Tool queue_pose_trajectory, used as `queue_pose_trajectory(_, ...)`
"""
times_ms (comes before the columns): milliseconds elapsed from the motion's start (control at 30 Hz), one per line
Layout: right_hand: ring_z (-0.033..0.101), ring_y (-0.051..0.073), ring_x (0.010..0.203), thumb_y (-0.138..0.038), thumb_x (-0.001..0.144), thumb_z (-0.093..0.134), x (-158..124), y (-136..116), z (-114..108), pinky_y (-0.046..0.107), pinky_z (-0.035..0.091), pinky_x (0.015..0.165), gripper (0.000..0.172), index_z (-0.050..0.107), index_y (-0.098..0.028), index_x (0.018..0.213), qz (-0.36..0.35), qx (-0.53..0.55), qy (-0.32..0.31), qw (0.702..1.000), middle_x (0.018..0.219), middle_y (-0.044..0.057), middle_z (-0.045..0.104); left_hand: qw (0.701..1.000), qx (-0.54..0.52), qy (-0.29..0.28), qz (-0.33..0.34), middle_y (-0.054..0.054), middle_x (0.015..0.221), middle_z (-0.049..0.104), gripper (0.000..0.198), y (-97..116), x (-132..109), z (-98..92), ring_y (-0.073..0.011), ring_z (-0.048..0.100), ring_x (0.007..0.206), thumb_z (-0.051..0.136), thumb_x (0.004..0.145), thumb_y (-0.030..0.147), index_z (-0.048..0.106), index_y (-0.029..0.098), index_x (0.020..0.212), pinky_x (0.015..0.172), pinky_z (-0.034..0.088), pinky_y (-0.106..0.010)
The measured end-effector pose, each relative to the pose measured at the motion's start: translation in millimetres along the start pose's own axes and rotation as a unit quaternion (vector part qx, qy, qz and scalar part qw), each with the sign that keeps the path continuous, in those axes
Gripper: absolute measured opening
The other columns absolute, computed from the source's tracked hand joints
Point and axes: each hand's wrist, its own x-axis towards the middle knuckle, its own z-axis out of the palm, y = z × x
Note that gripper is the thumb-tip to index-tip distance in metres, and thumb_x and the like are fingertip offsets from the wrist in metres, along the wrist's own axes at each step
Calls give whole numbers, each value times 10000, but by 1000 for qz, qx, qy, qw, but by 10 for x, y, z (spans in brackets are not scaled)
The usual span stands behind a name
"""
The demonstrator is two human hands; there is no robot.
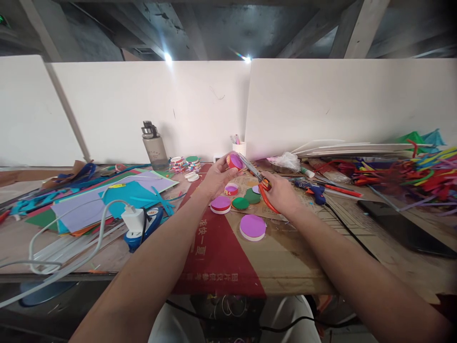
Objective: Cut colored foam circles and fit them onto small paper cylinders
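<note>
My left hand (220, 177) is closed around a small round paper piece (234, 161), purple on its face with a red and yellow rim. Held in my right hand (280, 193) is a pair of scissors (253, 167) with orange-red handles. The blades point up and left, their tips close to the purple piece; I cannot tell whether they touch it. Below my hands lie a purple-topped disc with a red edge (220, 205), a larger purple disc with a white edge (253, 226), a small red ring (231, 189) and green discs (240, 203).
Cardboard (221, 257) covers the table's middle. Left are coloured paper sheets (103, 205), a power strip with a white plug (137, 226) and a bottle (154, 145). Right are a blue glue gun (316, 192) with a cord, a black tablet-like slab (403, 226) and colourful pipe cleaners (424, 174).
</note>
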Motion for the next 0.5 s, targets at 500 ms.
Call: queue_pose_trajectory(500,656,252,918,-256,910,494,6,15,-73,299,420,738,384,635,-205,1263,-11,-52,-4,999,1069,112,736,999,1,-37,-21,-44,1021,722,495,98,-11,-37,-196,666,993,868,664,243,706,210,1130,972,521,-392)
